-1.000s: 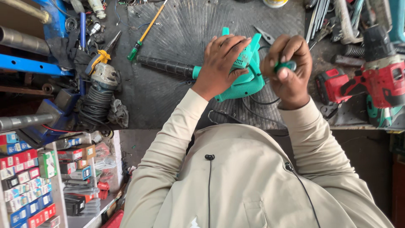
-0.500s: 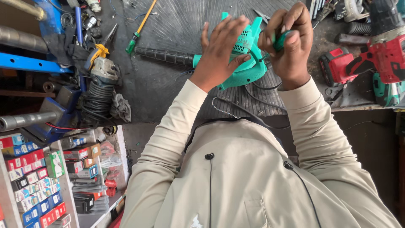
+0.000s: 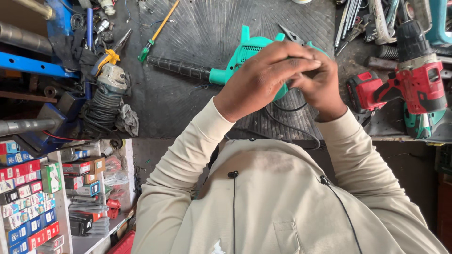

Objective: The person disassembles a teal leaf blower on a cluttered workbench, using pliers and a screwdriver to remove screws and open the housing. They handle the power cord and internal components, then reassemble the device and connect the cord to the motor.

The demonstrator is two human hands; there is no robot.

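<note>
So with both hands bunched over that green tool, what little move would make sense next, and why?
Probably parting the hands a little. The left hand lies over the right hand, clasped together above the green blower, so whatever the fingers pinch is hidden. The blower rests on the dark ribbed mat, its black nozzle pointing left.

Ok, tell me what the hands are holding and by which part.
Both hands close together over the rear body of the teal blower, left hand above, right hand beside it. What exactly the fingers pinch is hidden.
</note>
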